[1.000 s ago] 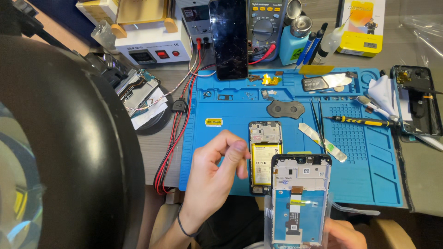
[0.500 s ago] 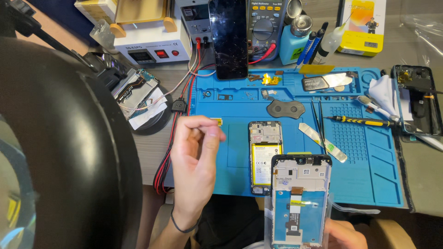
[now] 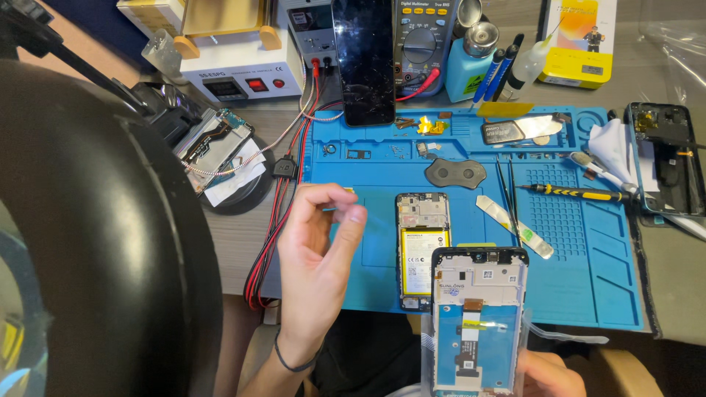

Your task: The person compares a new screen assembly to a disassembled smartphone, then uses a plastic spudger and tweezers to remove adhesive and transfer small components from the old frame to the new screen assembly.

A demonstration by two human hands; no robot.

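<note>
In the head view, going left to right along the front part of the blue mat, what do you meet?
Left hand → opened phone with yellow-labelled battery → held-up phone frame → tweezers → yellow-handled screwdriver → dark phone back shell off the blue mat.

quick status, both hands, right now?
Left hand: raised over the blue mat, fingertips pinched; whether anything is between them cannot be told.
Right hand: holding the phone screen frame at its lower edge.
</note>
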